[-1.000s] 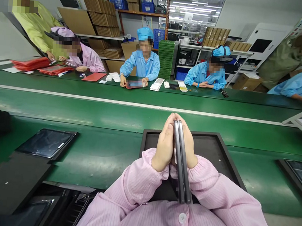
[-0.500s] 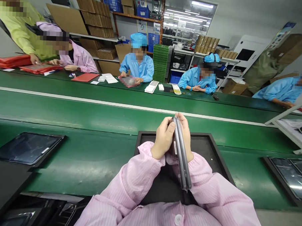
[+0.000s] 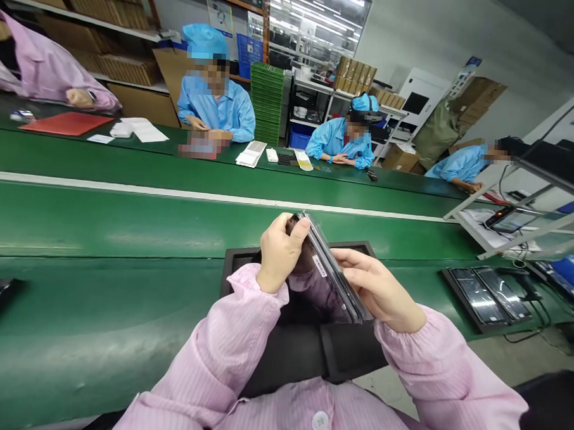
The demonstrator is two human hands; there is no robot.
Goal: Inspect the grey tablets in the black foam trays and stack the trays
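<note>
Holding: two thin dark tablets (image 3: 329,277), pressed together as a pair and tilted, top edge leaning away toward the belt.
Left hand (image 3: 278,252): curled shut round the upper left edge of the pair, thumb across the glossy face, which mirrors the pink sleeve.
Right hand (image 3: 381,289): flat under the right side of the pair, fingers (image 3: 354,259) stretched along its back, gripping loosely; how the thumb lies cannot be told.
Label: one small white sticker (image 3: 319,265) on the near edge of the pair, between the two hands.
Tray below the grip: one black tray (image 3: 240,263), its rim showing just left of the left wrist and beyond the tablets' top edge.
Foam below the grip: one dark pad (image 3: 309,352) between the forearms, nearer the body than the pair.
Belt: one green conveyor (image 3: 125,227) with one white stripe, running past beyond the hands.
Right of the grip: one black tray (image 3: 485,300) with two screens side by side, well apart from the right hand.
Beyond the grip: three people in blue coats (image 3: 215,107) seated across the belt, and one pink sleeve (image 3: 46,71) far left.
Far side of the belt: one red folder (image 3: 65,123) and one green stack of trays (image 3: 266,103).
</note>
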